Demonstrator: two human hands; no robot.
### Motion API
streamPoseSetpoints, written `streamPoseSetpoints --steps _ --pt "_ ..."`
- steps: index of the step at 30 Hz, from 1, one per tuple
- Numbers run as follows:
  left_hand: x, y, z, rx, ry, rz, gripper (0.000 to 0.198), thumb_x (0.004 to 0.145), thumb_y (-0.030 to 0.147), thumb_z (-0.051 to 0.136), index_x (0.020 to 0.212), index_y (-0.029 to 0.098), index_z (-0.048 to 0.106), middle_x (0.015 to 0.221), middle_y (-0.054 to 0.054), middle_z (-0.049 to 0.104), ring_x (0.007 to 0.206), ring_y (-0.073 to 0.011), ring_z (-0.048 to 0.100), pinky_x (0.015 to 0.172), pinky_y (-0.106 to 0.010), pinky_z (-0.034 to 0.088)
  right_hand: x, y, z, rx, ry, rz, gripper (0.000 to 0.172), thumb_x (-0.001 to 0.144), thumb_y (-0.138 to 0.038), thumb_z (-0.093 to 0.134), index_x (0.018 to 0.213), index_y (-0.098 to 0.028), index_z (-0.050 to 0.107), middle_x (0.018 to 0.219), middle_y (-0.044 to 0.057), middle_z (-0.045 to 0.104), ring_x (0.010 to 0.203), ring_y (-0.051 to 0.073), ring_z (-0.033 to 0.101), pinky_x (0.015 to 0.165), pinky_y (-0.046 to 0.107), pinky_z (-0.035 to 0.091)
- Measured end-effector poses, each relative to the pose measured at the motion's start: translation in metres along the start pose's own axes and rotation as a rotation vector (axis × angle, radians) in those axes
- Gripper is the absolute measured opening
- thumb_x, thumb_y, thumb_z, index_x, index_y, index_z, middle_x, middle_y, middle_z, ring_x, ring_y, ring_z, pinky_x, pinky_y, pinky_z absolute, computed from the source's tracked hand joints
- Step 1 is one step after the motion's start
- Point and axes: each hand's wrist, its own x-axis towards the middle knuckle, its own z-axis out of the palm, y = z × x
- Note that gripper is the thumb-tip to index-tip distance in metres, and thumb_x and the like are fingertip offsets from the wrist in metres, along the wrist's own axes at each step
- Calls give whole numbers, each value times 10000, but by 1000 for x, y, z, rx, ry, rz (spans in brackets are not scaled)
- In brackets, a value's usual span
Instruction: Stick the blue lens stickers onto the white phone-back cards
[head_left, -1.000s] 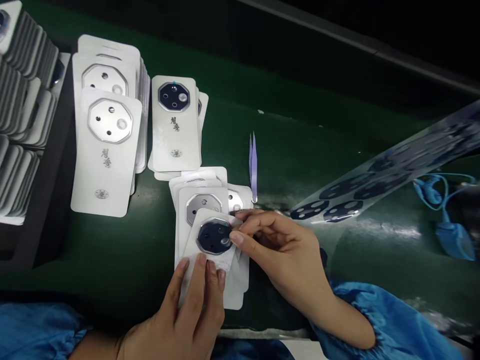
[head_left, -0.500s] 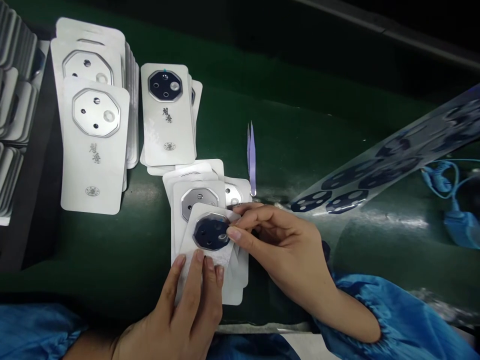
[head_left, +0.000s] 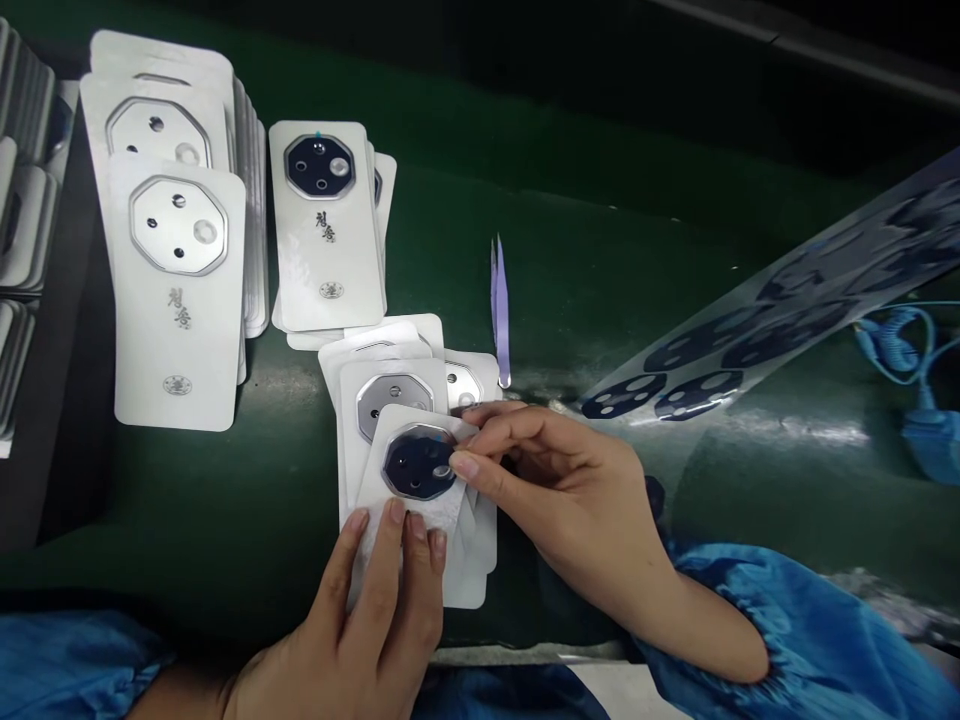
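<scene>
A white panel (head_left: 442,520) lies on top of a loose pile of similar panels in front of me. Its octagonal window carries a dark blue octagonal film (head_left: 420,462). My left hand (head_left: 375,610) rests on the panel's lower part, fingers spread and flat. From the right, my right hand (head_left: 570,500) pinches at the film's right edge, thumb and forefinger together over the panel. Just beneath, another panel shows a grey octagon (head_left: 394,400). Purple tweezers (head_left: 502,320) lie on the table beyond my right hand.
Stacked white panels (head_left: 180,330) stand at the left, and a smaller stack (head_left: 330,250) with a dark octagon is beside them. A clear sheet of dark stickers (head_left: 795,290) slants across the right, near a blue coiled cord (head_left: 892,345). A dark rack of panels (head_left: 75,400) is far left.
The view has shifted slightly, moving the stacks a little left in the picture. Both hands keep nearly the same pose on the panel, and a small blue spot now shows on the film.
</scene>
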Motion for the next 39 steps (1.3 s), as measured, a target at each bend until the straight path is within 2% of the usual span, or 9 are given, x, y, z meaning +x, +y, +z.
streamPoseSetpoints --steps 9,16,26,31,39 --pt "-1 1 -2 -8 -14 2 492 943 243 603 1336 -49 561 1283 -224 616 1181 -400 629 1203 -687 243 0 -1 1 -13 10 -6 76 795 -193 827 808 -228 761 923 34 764 817 181 740 687 253 614" --pt "1 0 -1 -11 -9 3 488 940 250 610 1324 -48 570 1264 -217 629 1174 -399 632 1203 -690 241 0 -2 0 11 -8 5 74 798 -202 826 804 -232 759 874 21 763 848 182 745 711 246 618" --pt "0 0 -1 -5 -17 5 488 931 264 635 1312 -37 581 1270 -213 624 1175 -391 634 1206 -688 238 -1 -1 1 -12 4 1 67 796 -203 825 812 -237 770 930 31 766 842 184 742 693 249 614" --pt "-1 1 -2 5 -24 0 490 924 267 637 1322 -14 580 1279 -195 627 1184 -384 629 1206 -679 255 0 0 1 -10 5 -3 73 793 -193 825 810 -241 772 919 25 767 901 187 743 710 234 610" --pt "1 0 -2 -6 -25 9 520 924 269 636 1328 -50 563 1275 -224 616 1183 -402 621 1203 -692 236 0 -1 0 -19 16 -4 68 790 -200 827 808 -236 773 926 35 770 933 205 743 707 248 615"
